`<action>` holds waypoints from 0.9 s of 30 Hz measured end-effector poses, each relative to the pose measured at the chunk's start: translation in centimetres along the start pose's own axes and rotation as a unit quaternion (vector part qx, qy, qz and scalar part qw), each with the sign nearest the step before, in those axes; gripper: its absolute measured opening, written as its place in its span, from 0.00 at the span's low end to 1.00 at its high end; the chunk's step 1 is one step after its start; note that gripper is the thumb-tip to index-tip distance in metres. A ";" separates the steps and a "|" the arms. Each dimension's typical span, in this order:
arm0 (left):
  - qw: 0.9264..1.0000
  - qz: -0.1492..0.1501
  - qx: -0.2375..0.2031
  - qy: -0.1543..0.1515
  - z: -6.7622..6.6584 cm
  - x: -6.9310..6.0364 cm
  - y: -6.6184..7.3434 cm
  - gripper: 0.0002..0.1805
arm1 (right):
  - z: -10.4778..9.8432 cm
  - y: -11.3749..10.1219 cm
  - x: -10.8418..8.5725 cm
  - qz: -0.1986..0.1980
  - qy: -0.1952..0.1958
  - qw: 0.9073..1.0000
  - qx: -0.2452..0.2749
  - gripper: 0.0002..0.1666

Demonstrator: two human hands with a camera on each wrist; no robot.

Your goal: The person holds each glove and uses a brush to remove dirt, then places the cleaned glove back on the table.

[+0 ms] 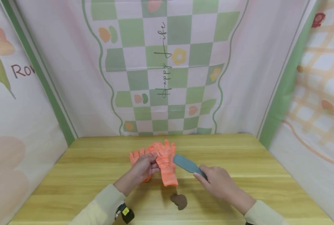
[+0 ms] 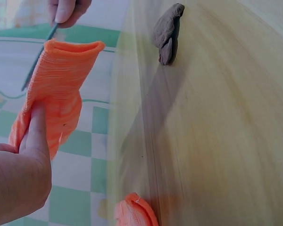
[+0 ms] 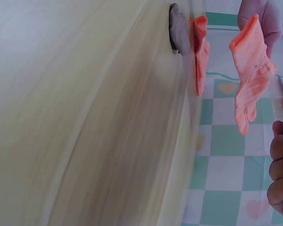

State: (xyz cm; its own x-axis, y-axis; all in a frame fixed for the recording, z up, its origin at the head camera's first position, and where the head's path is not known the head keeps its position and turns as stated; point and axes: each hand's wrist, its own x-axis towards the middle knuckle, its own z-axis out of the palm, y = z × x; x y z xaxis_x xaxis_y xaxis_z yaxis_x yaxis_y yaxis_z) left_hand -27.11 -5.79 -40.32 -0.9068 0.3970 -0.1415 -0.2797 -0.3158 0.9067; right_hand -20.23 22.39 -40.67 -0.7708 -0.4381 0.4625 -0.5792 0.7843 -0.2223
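Head view: clamping left hand [image 1: 145, 166] fingers on a raised orange glove [image 1: 167, 167], right hand [image 1: 219, 181] fingers on a blue tool [image 1: 187, 164] near it. Left wrist: holding the glove above the table [image 2: 226, 141]. Right wrist: showing a second glove [image 3: 202, 56] and brown lump [image 3: 179, 30].

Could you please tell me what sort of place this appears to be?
Probably an indoor booth for tabletop work, judging by the wood-grain table, the checkered backdrop right behind it and the printed side hangings enclosing it left and right.
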 end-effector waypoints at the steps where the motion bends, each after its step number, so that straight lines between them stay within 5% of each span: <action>1: 1.000 0.001 -0.001 -0.003 0.0 0.0 0.0 0.14 | 0.0 -0.2 0.1 -0.006 0.004 1.000 0.003 0.20; 18: 1.000 -0.004 0.007 -0.020 0.3 -0.2 0.2 0.11 | 0.8 -1.4 1.1 -0.064 0.009 0.998 -0.020 0.17; 27: 0.999 0.038 0.010 -0.035 0.5 -0.2 -0.3 0.09 | 0.7 -0.7 0.8 -0.069 0.029 0.996 -0.038 0.17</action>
State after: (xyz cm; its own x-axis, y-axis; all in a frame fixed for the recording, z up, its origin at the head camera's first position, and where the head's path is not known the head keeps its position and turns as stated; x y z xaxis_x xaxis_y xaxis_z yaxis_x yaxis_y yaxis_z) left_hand -26.71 -5.34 -40.37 -0.9009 0.4318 -0.0441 -0.2031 -0.3297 0.9220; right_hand -20.65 21.18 -40.70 -0.6669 -0.5205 0.5333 -0.6558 0.7497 -0.0884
